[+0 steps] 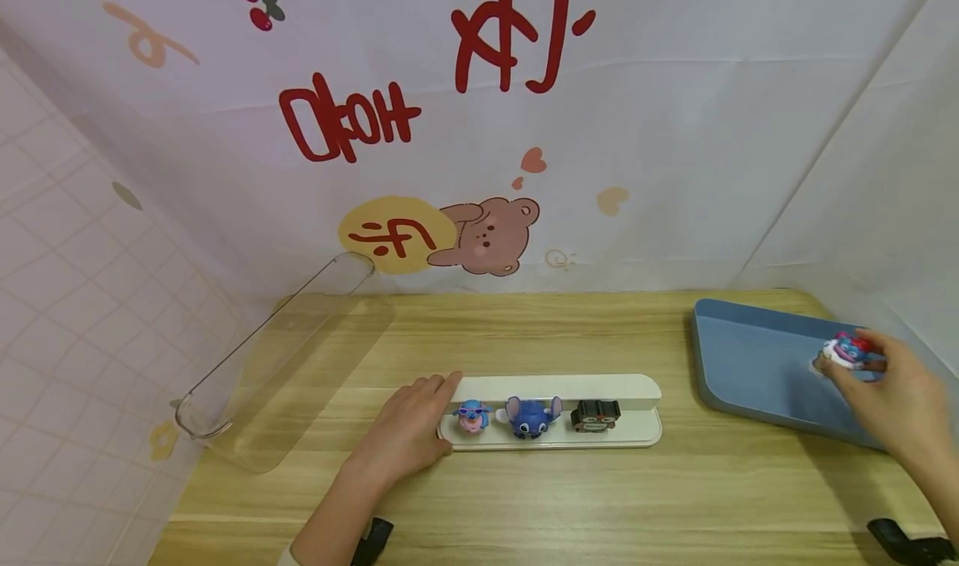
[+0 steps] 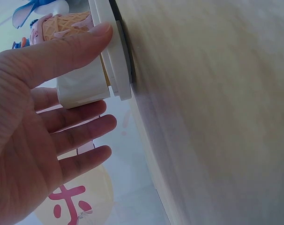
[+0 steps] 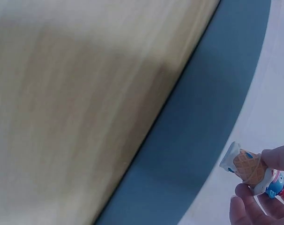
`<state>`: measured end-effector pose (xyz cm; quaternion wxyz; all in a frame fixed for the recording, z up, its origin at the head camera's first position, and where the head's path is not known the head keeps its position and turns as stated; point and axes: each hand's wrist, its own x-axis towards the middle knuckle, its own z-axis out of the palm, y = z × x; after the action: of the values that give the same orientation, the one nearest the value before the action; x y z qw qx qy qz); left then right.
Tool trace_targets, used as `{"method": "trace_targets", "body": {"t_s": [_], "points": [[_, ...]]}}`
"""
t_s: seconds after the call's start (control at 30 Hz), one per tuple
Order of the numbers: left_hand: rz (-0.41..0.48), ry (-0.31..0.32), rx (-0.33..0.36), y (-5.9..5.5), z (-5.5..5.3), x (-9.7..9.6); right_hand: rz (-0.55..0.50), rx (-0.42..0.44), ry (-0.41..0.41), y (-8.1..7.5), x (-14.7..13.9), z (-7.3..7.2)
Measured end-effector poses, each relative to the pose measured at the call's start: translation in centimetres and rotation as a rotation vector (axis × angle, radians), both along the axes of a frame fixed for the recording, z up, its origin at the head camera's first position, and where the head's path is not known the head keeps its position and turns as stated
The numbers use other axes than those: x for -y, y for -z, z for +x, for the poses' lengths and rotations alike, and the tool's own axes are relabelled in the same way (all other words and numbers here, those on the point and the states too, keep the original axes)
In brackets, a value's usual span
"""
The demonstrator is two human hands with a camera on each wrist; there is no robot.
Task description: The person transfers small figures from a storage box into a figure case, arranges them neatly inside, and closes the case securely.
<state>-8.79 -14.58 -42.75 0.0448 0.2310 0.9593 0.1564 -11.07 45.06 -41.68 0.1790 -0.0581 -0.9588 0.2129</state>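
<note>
A long white display stand [image 1: 554,385] lies at the middle of the table. On it, left to right, are a small blue and pink figurine with sunglasses [image 1: 473,417], a big-eared blue figurine [image 1: 530,418] and a dark brown block-like figure [image 1: 596,415]. My left hand [image 1: 404,429] holds the stand's left end, thumb at the front edge and fingers behind, as the left wrist view shows. Over the blue tray [image 1: 737,350], my right hand [image 1: 902,395] pinches a blue, red and white figurine [image 1: 848,350]. Its waffle-cone base [image 3: 249,167] shows in the right wrist view.
A clear plastic cover [image 1: 295,366] lies at the left of the table, leaning near the tiled-pattern wall sheet. Printed white cloth [image 1: 674,133] rises behind the table's back edge. The blue tray stands at the right with raised sides.
</note>
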Motion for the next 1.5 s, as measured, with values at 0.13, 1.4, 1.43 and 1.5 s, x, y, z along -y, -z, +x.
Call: {"method": "trace_targets", "body": {"t_s": [0.13,1.4,1.43,1.5], "points": [[-0.001,-0.003,0.001,0.0,0.0,0.0,-0.015,-0.022,-0.027,-0.4,0.4,0.2],[-0.012,0.002,-0.021,0.4,-0.1,0.1,-0.089,-0.325,-0.264,-0.8,7.6,2.5],[-0.012,0.002,-0.021,0.4,-0.1,0.1,-0.089,-0.337,-0.277,-0.8,7.7,2.5],[-0.011,0.002,-0.022,0.4,-0.1,0.1,-0.095,-0.355,-0.303,-0.7,8.1,2.5]]}}
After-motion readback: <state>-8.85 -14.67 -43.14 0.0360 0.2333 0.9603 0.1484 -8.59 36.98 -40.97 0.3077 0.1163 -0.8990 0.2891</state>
